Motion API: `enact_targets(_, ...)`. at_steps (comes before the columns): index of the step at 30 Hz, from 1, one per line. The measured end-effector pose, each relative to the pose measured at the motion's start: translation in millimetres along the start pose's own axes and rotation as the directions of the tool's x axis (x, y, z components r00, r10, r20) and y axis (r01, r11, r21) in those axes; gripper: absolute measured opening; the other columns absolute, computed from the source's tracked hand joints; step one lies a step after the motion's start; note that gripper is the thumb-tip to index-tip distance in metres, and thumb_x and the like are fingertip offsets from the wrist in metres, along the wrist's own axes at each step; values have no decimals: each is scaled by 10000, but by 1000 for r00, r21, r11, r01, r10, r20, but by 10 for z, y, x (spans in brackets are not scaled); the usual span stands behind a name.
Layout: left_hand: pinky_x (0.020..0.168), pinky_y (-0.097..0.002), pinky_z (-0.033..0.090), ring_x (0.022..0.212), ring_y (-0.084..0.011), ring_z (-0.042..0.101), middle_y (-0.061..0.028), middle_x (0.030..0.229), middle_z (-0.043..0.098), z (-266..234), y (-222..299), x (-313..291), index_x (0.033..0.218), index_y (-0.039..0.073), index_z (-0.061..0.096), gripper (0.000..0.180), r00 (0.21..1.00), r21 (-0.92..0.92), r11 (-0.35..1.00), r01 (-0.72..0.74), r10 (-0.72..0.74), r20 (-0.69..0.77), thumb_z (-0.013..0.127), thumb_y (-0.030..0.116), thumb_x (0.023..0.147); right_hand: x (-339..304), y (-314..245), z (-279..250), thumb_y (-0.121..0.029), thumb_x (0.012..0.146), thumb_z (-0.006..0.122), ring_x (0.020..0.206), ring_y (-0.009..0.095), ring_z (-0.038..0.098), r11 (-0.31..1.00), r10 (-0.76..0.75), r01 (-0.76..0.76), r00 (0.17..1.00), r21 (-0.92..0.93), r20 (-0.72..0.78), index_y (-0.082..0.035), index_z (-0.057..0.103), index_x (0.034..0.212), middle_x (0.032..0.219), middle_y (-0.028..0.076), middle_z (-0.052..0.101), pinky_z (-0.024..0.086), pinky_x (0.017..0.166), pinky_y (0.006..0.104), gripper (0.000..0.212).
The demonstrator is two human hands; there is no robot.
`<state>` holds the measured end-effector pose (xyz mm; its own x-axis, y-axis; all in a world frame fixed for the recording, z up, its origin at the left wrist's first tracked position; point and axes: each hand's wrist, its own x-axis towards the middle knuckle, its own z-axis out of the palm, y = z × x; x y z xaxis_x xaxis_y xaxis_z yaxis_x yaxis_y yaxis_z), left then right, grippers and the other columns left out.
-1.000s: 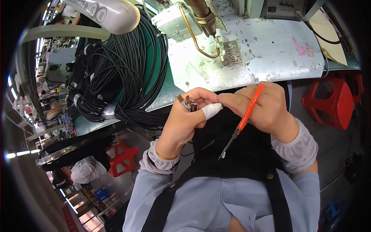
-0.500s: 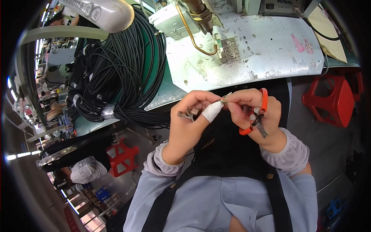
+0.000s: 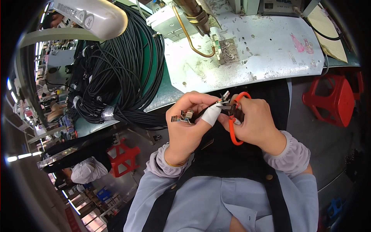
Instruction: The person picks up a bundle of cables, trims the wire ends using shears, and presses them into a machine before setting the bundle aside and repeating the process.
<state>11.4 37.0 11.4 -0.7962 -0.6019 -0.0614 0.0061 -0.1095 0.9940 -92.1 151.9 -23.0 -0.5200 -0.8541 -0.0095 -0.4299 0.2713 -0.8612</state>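
My left hand (image 3: 179, 131), its thumb wrapped in white tape, pinches a black cable between thumb and forefinger. A small metal connector (image 3: 226, 95) sticks out at the cable's end, just past the fingertips. More metal connectors (image 3: 188, 115) on short wires hang out of the same palm. My right hand (image 3: 255, 121) is closed around small pliers (image 3: 233, 131) with orange handles. Their jaws point left and meet the cable end beside the taped thumb; whether they bite on it is too small to tell.
Ahead stands a metal worktop (image 3: 270, 58) littered with scraps, under a machine head (image 3: 197, 17) with a copper tube (image 3: 187, 36). Coiled black cables (image 3: 116, 73) fill the left side. Red stools (image 3: 332, 100) stand at right and left. A person in a white cap (image 3: 89, 170) is at lower left.
The pliers have swung from lying back in my right palm to pointing at the cable end. My left hand has turned slightly, showing the connectors more fully.
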Motion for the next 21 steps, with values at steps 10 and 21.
enact_targets(10,463,-150,333,527,-28,460,-8,709,551,-147,-43,406,876,-15,565,119,940,-146,929,339,-332,75,569,-20,757,41,151,72,-128,782,600,420,117,504,896,157,-147,988,418,12,-9,497,660,491,46,463,350,381,251,199)
enact_targets(21,380,-171,198,424,-15,302,34,607,454,-222,-144,996,893,10,558,143,909,-220,882,416,-392,143,594,43,759,876,114,-215,-156,832,548,407,59,423,808,263,-157,959,569,-108,-9,503,820,570,-8,448,347,373,188,154)
